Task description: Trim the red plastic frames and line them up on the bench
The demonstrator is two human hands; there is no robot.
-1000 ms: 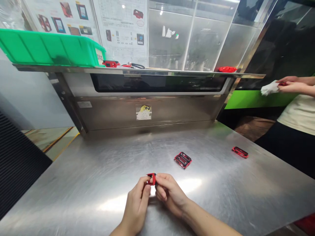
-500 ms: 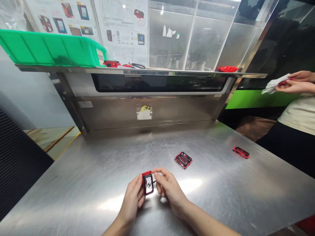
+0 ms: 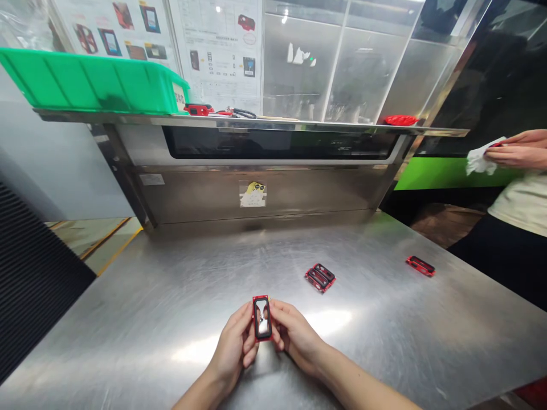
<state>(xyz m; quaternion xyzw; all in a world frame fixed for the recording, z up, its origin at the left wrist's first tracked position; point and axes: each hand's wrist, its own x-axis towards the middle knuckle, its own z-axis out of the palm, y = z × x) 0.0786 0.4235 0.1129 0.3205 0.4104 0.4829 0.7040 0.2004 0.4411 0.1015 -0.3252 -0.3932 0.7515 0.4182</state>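
Between my two hands is a small red plastic case with a black rim (image 3: 256, 324), held upright above the metal table. Its middle shows a pale, shiny area, perhaps an opening or a reflecting face. My left hand (image 3: 234, 341) grips its left edge with thumb and fingers. Along the right edge, my right hand (image 3: 294, 333) closes on the same case. Two similar red and black cases (image 3: 320, 278) lie side by side on the table, beyond my right hand. Farther right rests another such case (image 3: 420, 266).
A steel table (image 3: 205, 256) spans the foreground. Above its back edge runs a shelf (image 3: 299, 126) with a green bin (image 3: 98, 85), a red case (image 3: 199, 109) and a red item (image 3: 400, 120). At right a co-worker's hands (image 3: 523, 149) hold a white cloth (image 3: 481, 159) and something red.
The case has turned to face me more squarely and shifted slightly right. My right hand, earlier at its upper corner with fingers partly apart, now grips its right side. The co-worker's cloth moved a little.
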